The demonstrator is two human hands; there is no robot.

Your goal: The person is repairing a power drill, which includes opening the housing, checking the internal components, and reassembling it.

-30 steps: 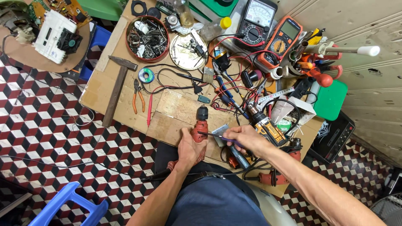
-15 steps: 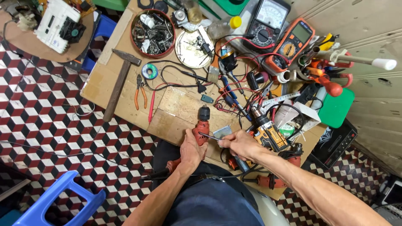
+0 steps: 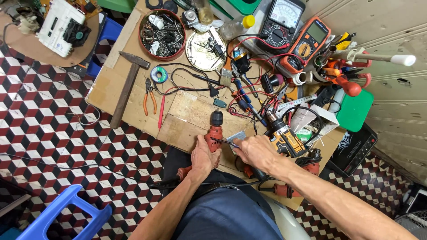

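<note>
Nearer now, both hands grip the red drill (image 3: pixel 214 133) on cluttered cardboard bench (image 3: pixel 111 89).

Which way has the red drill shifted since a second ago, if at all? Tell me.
No. The red drill keeps its spot on the wooden board, left hand gripping it, right hand holding a thin tool to it.

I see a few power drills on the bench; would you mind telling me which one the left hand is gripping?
The red drill with the black chuck, lying on the wooden board, is under the left hand. The yellow-and-black drill lies right of the right hand, ungripped.
</note>
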